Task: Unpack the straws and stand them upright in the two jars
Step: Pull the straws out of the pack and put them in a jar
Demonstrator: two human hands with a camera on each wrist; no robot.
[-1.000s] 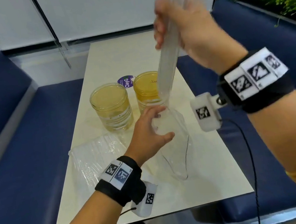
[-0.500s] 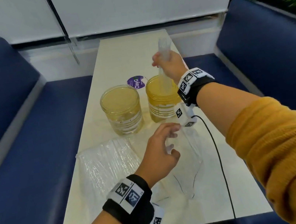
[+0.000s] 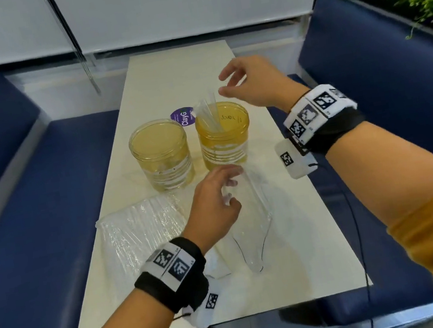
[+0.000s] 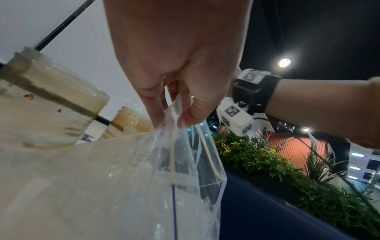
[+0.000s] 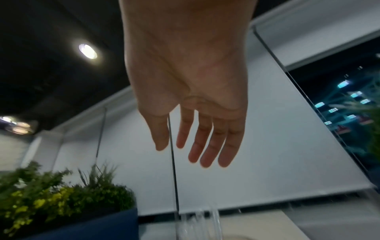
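Tabletop (image 3: 300, 235): straws (image 3: 209, 114) lean in jar (image 3: 224, 137), below spread right fingers (image 3: 226, 73).

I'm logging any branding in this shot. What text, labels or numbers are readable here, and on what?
"ClayG": on the purple round sticker on the table; its smaller print is too small to read.
Handwritten scrawl on the right jar: illegible.
Wristband squares: black-and-white patterns, no words.
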